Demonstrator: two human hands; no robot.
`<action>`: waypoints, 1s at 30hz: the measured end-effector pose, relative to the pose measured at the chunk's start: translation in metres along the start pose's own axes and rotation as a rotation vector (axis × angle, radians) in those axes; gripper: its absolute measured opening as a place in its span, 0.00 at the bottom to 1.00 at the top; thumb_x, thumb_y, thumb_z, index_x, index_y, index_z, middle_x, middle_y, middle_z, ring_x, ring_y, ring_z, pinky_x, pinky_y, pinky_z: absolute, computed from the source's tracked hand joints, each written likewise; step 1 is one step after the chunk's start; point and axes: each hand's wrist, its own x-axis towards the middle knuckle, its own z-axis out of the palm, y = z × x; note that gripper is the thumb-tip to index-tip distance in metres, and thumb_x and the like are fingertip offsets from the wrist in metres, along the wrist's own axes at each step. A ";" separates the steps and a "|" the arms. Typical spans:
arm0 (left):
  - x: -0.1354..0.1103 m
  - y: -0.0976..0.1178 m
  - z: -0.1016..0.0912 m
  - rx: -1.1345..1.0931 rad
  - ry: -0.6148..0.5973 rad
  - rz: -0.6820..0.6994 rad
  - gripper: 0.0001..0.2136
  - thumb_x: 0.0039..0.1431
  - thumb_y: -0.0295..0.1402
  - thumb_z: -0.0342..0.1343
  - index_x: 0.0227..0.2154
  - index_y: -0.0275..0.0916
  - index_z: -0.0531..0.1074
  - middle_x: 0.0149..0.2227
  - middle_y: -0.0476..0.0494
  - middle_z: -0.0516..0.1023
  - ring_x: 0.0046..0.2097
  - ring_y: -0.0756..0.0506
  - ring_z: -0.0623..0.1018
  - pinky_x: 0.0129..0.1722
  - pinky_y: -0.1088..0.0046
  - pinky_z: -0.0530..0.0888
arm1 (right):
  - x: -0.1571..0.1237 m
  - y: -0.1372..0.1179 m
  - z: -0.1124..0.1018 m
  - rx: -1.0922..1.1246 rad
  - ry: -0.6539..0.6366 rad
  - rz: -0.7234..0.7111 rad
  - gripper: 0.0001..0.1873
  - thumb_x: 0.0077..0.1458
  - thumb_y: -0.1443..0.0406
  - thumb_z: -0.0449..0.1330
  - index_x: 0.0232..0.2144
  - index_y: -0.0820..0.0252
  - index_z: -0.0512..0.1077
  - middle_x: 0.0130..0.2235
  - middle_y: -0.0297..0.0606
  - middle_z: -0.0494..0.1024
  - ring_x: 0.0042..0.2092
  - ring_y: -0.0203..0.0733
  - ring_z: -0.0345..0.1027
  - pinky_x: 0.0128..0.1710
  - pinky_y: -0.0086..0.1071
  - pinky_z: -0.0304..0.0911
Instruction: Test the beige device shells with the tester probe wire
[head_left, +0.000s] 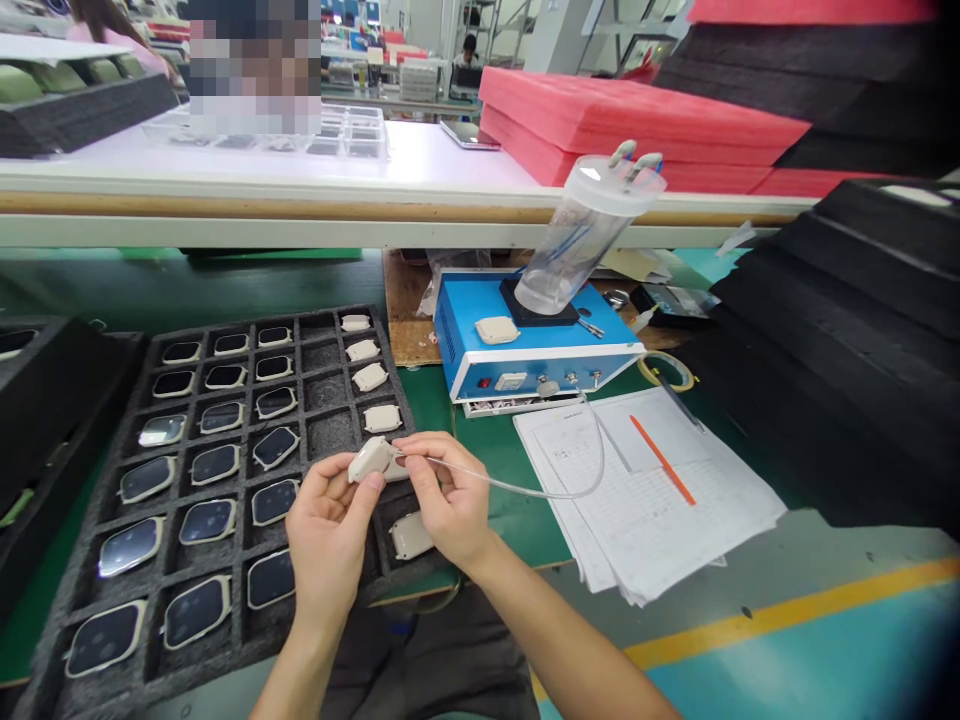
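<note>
My left hand (327, 535) is closed on a small beige housing (370, 459), held above the near right part of a black foam tray (112, 400). My right hand (448, 497) pinches the end of a thin clear tube (525, 490) against that housing. The tube curves right and up to a blue tester box (525, 355) with a clear cylinder (581, 235) leaning on top. The tray's left columns hold several glossy dark-faced parts (214, 463); its right column holds several beige housings (370, 377).
Papers with an orange pen (661, 459) lie right of my hands. Stacks of black foam trays (847, 340) stand at the right, red foam sheets (630, 120) on the white shelf behind. Another person sits beyond the shelf. A beige housing (496, 329) rests on the blue box.
</note>
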 end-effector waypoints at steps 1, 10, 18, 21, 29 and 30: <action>0.000 0.000 0.000 0.002 0.001 0.003 0.19 0.49 0.37 0.74 0.41 0.37 0.74 0.42 0.38 0.86 0.44 0.41 0.86 0.47 0.68 0.82 | 0.001 0.000 0.000 -0.001 0.002 -0.006 0.07 0.65 0.65 0.59 0.39 0.55 0.79 0.41 0.42 0.83 0.43 0.43 0.79 0.40 0.35 0.78; 0.001 0.004 0.005 -0.002 0.000 0.024 0.20 0.48 0.38 0.74 0.40 0.37 0.74 0.42 0.39 0.85 0.45 0.42 0.85 0.46 0.68 0.82 | 0.004 -0.001 0.000 -0.008 0.016 -0.032 0.07 0.65 0.65 0.59 0.38 0.56 0.79 0.41 0.42 0.83 0.43 0.42 0.79 0.40 0.33 0.78; 0.003 0.002 0.006 0.002 -0.008 0.030 0.20 0.48 0.38 0.74 0.40 0.38 0.74 0.41 0.40 0.85 0.45 0.42 0.85 0.47 0.67 0.82 | 0.003 0.003 0.000 -0.006 0.022 0.004 0.08 0.65 0.63 0.60 0.39 0.56 0.79 0.41 0.42 0.83 0.43 0.42 0.79 0.42 0.34 0.79; 0.003 0.003 0.006 -0.001 -0.011 0.022 0.20 0.48 0.37 0.74 0.40 0.37 0.74 0.42 0.40 0.85 0.45 0.41 0.85 0.47 0.66 0.82 | 0.003 0.003 -0.001 -0.012 0.023 0.002 0.07 0.65 0.64 0.60 0.39 0.56 0.79 0.41 0.42 0.82 0.43 0.42 0.79 0.42 0.34 0.78; 0.002 0.006 0.008 -0.002 -0.009 0.006 0.20 0.48 0.37 0.75 0.40 0.37 0.75 0.41 0.40 0.86 0.45 0.43 0.85 0.46 0.70 0.82 | 0.003 0.004 -0.001 -0.001 0.027 0.009 0.07 0.65 0.63 0.60 0.38 0.56 0.79 0.42 0.42 0.82 0.43 0.42 0.79 0.42 0.34 0.79; 0.002 0.006 0.008 -0.004 -0.009 0.006 0.20 0.48 0.37 0.75 0.40 0.37 0.75 0.41 0.40 0.86 0.44 0.43 0.85 0.46 0.71 0.82 | 0.002 0.004 -0.001 0.000 0.027 0.008 0.07 0.65 0.63 0.60 0.39 0.56 0.79 0.42 0.42 0.82 0.43 0.42 0.79 0.42 0.34 0.78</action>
